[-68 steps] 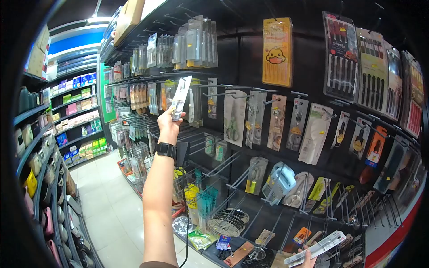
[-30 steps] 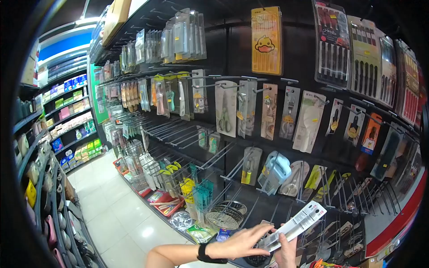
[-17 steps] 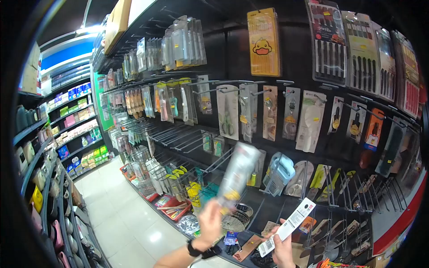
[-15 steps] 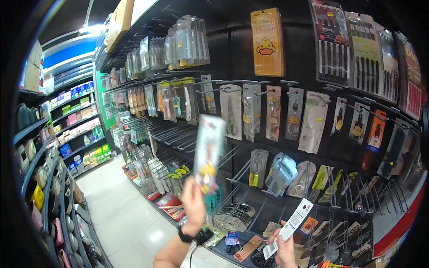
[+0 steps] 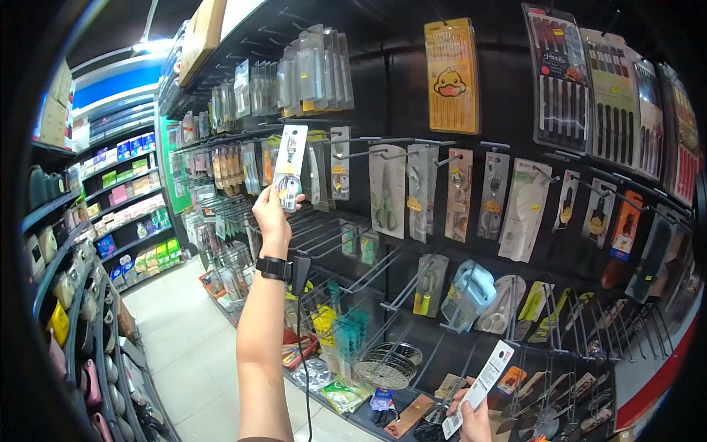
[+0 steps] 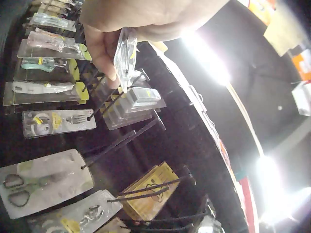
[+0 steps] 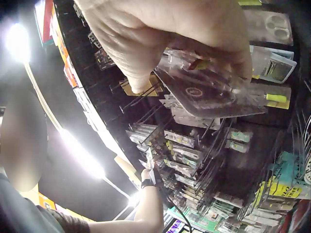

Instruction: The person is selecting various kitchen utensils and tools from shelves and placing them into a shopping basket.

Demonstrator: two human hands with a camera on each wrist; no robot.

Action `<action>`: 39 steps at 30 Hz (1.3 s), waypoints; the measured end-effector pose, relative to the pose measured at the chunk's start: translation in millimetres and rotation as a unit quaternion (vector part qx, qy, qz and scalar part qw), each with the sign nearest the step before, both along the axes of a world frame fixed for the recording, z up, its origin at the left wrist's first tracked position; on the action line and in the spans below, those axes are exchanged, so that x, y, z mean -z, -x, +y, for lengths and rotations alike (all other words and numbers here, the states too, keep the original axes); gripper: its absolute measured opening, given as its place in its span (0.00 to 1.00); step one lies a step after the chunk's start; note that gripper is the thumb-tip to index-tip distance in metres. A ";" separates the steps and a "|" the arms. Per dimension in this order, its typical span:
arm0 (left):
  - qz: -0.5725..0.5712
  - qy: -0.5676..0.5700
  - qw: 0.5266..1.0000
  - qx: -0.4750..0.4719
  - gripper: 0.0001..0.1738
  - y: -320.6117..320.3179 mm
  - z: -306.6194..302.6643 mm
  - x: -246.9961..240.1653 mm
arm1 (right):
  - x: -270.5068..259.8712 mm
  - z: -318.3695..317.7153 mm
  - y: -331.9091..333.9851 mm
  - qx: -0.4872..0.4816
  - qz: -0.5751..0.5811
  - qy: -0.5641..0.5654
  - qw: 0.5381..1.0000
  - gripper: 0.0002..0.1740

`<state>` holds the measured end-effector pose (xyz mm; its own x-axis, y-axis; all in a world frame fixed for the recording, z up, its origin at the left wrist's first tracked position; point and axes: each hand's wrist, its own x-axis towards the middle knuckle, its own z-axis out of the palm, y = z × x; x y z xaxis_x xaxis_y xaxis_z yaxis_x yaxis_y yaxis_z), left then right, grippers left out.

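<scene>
Beginning at the left, I see the left hand (image 5: pixel 271 219) has gone up and outward since half a second ago, bringing its slim pack (image 5: pixel 292 162) from a lower place in front of the person to the height of the green-topped packs (image 5: pixel 319 177) on the rack (image 5: pixel 507 88). For the work, I judge this means the slim pack has come among goods of its own row, while nobody has let go of it; whether it touches anything there, I cannot tell. The left fingers are closed in a pinch on its lower end, so the greater part stands above them, nearly upright, with what looks like a fork inside.

More to the right and lower, the right hand (image 5: pixel 475 418) has stayed down, holding a long white pack (image 5: pixel 487 379). The thumb lies across it, the fingers are bent behind, and its upper end leans rightward, well above the grip
</scene>
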<state>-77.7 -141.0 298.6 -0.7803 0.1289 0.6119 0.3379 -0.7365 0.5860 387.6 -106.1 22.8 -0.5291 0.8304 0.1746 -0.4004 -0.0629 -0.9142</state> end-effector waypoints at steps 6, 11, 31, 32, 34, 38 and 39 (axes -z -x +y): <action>-0.048 0.011 0.996 0.077 0.15 24.2 17.0 -5.7 | 0.5 2.8 5.7 -0.001 -0.018 -0.010 1.000 0.22; -0.127 0.017 0.980 0.155 0.15 49.8 69.4 -5.3 | -8.2 2.3 18.6 0.018 -0.009 -0.023 1.000 0.25; 0.059 0.051 0.996 0.047 0.10 -68.7 40.8 65.2 | -7.2 12.1 24.0 0.040 -0.083 -0.098 0.991 0.27; 0.152 0.174 0.964 0.130 0.05 -122.3 6.9 90.3 | -14.3 9.1 29.3 0.025 -0.081 -0.098 0.992 0.27; 0.426 0.266 0.849 0.162 0.12 -195.6 -28.1 140.2 | -40.9 -3.1 49.2 -0.017 0.080 -0.072 0.994 0.31; 0.574 0.320 0.753 0.045 0.31 -254.5 -47.1 173.7 | -56.7 -1.5 61.6 -0.021 0.130 -0.030 0.991 0.32; 0.578 0.294 0.761 0.030 0.27 -263.3 -46.6 181.9 | -59.2 1.1 61.8 -0.027 0.101 -0.025 0.994 0.31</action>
